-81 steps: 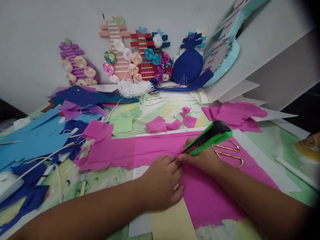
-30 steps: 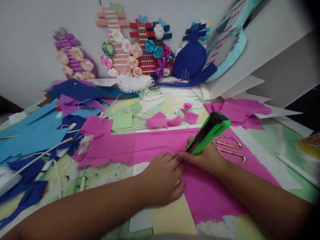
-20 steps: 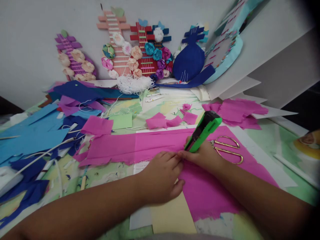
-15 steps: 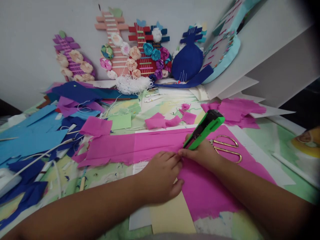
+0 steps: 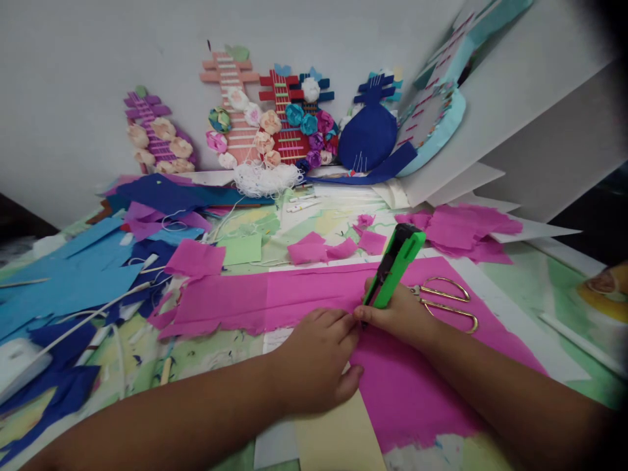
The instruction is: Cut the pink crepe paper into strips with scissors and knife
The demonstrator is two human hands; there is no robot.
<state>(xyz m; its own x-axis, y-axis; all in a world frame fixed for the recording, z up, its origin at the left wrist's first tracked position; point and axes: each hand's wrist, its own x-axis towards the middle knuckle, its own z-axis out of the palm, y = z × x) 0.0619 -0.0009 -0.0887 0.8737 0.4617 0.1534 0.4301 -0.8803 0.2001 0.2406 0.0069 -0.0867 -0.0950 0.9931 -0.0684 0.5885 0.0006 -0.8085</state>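
Right hand's [image 5: 400, 314] fingers clamp the green cutter [image 5: 395, 265], its lower tip obscured; left hand's [image 5: 316, 360], at eight o'clock, press pink paper [image 5: 441, 373].

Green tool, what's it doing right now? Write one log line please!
right hand: holds green tool | left hand: on pink paper | gold-handled scissors: on pink paper

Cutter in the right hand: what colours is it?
The cutter is bright green and black; the head view shows it best.

Dim, flat indoor light, its source out of view, soft shadows on the wall, mild overall softness, wide-angle stretching (strongest at the sides), blurry black upper-right corner.
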